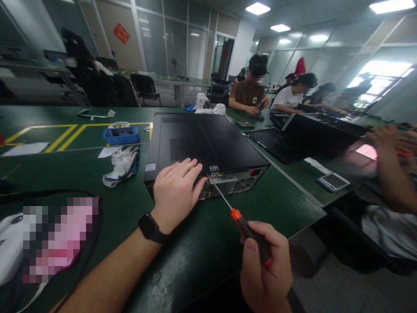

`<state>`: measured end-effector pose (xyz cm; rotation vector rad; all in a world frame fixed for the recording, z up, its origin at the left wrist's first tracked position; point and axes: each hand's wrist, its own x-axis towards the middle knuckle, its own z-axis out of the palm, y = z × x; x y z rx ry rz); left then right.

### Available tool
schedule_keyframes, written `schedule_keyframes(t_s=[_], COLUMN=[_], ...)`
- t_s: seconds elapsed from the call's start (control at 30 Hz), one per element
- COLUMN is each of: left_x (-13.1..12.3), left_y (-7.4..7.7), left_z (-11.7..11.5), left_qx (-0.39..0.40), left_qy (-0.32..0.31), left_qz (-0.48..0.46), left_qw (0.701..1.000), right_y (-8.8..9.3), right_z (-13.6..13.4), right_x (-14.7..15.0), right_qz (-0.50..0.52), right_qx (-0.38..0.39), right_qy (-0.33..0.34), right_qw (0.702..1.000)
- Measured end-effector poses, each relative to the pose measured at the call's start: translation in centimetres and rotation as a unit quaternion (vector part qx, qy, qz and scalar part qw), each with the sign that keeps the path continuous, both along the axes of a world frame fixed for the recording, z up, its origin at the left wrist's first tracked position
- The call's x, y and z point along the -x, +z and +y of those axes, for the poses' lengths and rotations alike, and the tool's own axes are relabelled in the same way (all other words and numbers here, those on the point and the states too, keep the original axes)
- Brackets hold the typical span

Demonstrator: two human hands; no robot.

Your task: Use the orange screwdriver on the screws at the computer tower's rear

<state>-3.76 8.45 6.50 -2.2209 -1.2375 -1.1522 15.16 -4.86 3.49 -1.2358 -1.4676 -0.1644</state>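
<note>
A black desktop computer case [208, 139] lies flat on the green table, its rear panel with a fan grille facing me. My left hand [177, 189], with a black watch on the wrist, rests on the case's near edge. Its fingers lie stretched over the top, and the thumb reaches down at the rear edge. My right hand [269, 265] is wrapped round the handle of a screwdriver [241, 221] with orange and dark grip. The screwdriver's thin shaft slants up to the left, its tip at the rear edge beside my left thumb. Whether a screw sits there is too small to tell.
Left of the case are a blue tray [121, 137], white work gloves [122, 165] and a paper sheet [26, 149]. A white and pink item [61, 243] lies nearer me. On the right, co-workers sit around another open case [322, 134]; a white handheld device [332, 181] lies nearby.
</note>
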Motion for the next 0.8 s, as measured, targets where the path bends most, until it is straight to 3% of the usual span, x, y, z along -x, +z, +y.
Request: schedule_keyframes(t_s=[0.23,0.43,0.63,0.8], left_x=[0.01,-0.01,-0.05,-0.03], left_y=[0.01,-0.02,0.06,-0.03], left_z=[0.08,0.03,-0.07,0.0], left_qx=[-0.005,-0.007,-0.006,-0.005], left_qy=[-0.001,0.0,0.001,0.0], left_qz=[0.0,-0.002,-0.002,-0.003], left_qw=[1.0,1.0,1.0,1.0], right_y=[-0.26,0.39,-0.17,-0.27], right_z=[-0.22,0.12,0.04,-0.03], right_x=[-0.13,0.02,0.02,-0.07], right_qz=[0.017,-0.01,0.011,-0.003], right_qx=[0.043,0.005,0.033,0.001], right_qy=[-0.038,-0.023,-0.046,-0.036], right_qw=[0.998,1.0,0.998,0.999])
